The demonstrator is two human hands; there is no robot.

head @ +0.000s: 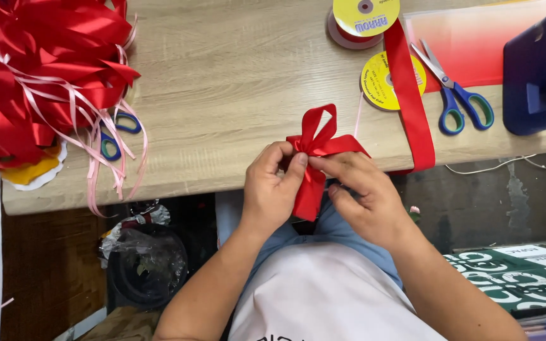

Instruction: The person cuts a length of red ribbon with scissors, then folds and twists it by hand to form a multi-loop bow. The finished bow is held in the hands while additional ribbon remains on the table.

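Observation:
A red ribbon bow [316, 136] is held just over the front edge of the wooden table [222, 76]. My left hand [273, 189] pinches its knot from the left with thumb and forefinger. My right hand [361, 192] grips the same knot from the right. One loop stands up above the knot, and a tail hangs down between my hands. A long red ribbon strip [409, 95] runs from the spool at the table's back down over the table edge beside my right hand.
A pile of finished red bows [33, 69] with pink strings lies at the left, partly over blue scissors [116, 132]. Two yellow-labelled ribbon spools [364, 16] [380, 79], blue-green scissors [459, 95], a red sheet [481, 38] and a blue dispenser [535, 76] sit at the right.

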